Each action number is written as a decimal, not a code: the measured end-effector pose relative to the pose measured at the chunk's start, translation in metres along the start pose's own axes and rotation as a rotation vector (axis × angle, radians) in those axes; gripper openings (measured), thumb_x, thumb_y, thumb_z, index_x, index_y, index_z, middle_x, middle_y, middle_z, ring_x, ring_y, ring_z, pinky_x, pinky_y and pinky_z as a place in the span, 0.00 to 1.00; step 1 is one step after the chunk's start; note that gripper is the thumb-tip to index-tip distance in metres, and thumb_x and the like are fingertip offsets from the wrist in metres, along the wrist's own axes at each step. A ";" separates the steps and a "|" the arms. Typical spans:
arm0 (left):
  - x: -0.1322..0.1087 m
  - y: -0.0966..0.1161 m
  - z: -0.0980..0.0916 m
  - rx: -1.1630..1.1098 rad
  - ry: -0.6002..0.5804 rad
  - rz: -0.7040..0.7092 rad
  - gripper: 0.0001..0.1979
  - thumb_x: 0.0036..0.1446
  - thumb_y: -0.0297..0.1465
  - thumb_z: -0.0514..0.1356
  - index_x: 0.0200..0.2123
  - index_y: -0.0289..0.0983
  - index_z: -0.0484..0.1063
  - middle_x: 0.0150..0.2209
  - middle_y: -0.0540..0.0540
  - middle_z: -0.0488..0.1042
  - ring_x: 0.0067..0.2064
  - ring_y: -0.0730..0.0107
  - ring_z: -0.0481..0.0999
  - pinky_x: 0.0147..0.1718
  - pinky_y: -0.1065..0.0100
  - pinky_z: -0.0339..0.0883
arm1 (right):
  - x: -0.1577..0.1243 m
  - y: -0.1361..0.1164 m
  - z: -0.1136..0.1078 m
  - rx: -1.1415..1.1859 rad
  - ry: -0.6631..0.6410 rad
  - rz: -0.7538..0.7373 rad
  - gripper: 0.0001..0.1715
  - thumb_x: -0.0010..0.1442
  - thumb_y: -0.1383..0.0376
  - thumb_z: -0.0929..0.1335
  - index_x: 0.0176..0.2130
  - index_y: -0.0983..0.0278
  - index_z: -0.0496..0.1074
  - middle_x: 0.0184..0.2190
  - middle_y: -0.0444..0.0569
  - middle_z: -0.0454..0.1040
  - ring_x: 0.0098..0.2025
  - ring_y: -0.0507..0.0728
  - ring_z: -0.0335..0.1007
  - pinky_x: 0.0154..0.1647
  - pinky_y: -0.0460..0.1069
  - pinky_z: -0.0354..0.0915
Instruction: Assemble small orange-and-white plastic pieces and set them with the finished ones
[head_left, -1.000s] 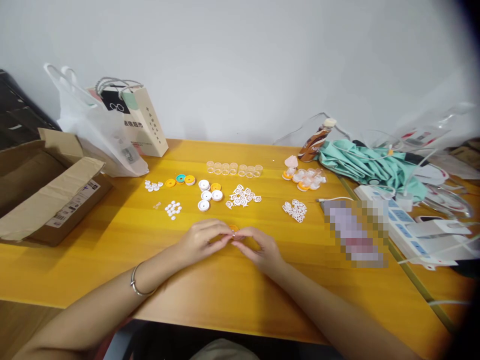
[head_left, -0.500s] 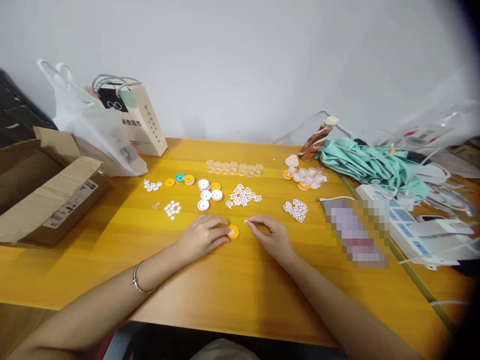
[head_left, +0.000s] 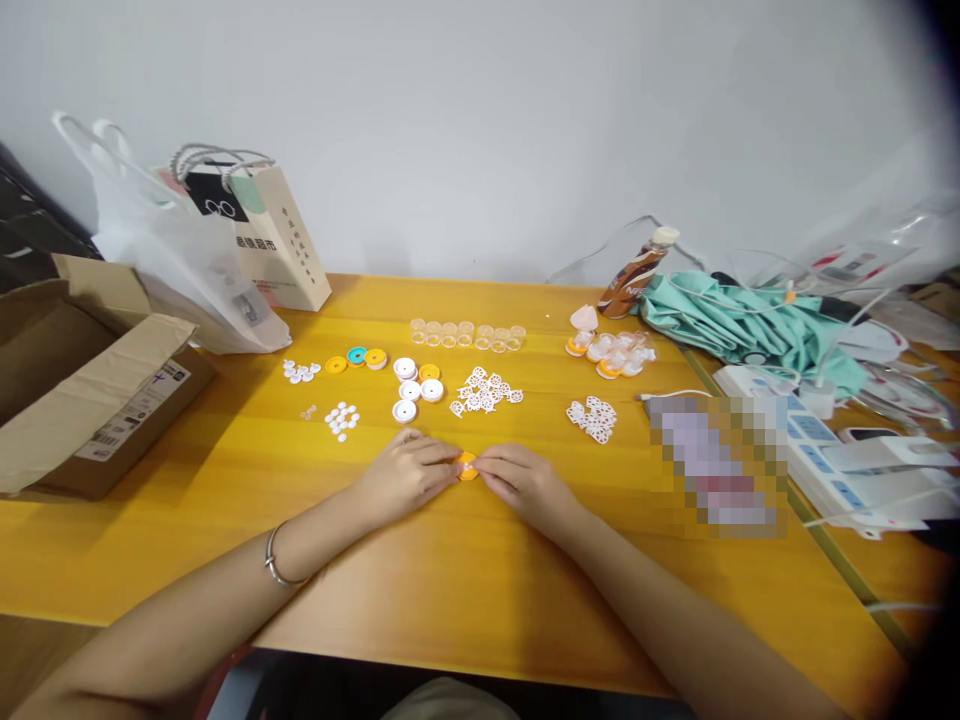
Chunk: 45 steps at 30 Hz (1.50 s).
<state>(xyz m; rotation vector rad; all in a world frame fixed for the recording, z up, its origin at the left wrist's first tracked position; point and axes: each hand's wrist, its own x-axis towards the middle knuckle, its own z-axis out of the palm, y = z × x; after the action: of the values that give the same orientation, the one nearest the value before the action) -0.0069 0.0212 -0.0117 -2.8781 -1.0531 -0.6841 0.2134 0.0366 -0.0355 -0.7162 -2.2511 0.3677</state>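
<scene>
Just in front of me on the table lies a round orange plastic disc [head_left: 467, 468] with a small pale piece at its middle. My left hand [head_left: 411, 472] grips its left edge between thumb and fingers. My right hand [head_left: 531, 485] is closed in a pinch at the disc's right side, its fingertips over the middle, on a tiny white piece mostly hidden by them. Beyond the hands lie white leaf-like openwork pieces [head_left: 486, 390], white round bases [head_left: 406, 411] and small white discs [head_left: 343, 420].
Clear cups [head_left: 466, 335] stand in rows farther back. Right of them are assembled orange-and-clear pieces [head_left: 616, 355], a bottle [head_left: 637, 272], a green folded umbrella [head_left: 750, 320] and a power strip [head_left: 795, 435]. A cardboard box [head_left: 112, 400] and bags [head_left: 281, 235] stand left.
My right hand has moved left with the small white piece, from beside the orange disc onto it. My left hand stays at the disc's left edge.
</scene>
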 end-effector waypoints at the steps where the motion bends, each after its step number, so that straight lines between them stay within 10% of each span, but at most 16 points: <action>1: 0.000 0.000 0.000 -0.006 -0.006 -0.003 0.10 0.62 0.32 0.52 0.38 0.40 0.74 0.44 0.48 0.76 0.40 0.70 0.74 0.41 0.65 0.56 | 0.000 0.000 0.000 -0.033 -0.008 -0.019 0.11 0.59 0.71 0.63 0.39 0.60 0.72 0.34 0.50 0.76 0.35 0.54 0.72 0.37 0.50 0.70; 45: -0.002 -0.002 0.001 -0.026 -0.013 0.016 0.10 0.62 0.31 0.52 0.38 0.40 0.74 0.45 0.47 0.76 0.43 0.71 0.74 0.44 0.64 0.55 | 0.004 -0.001 -0.007 -0.150 -0.092 -0.092 0.08 0.59 0.70 0.63 0.38 0.60 0.69 0.32 0.48 0.73 0.34 0.53 0.68 0.36 0.50 0.67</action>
<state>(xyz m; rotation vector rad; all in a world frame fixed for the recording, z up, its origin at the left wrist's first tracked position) -0.0091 0.0219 -0.0136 -2.9135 -1.0293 -0.6836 0.2159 0.0386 -0.0275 -0.6809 -2.4084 0.1922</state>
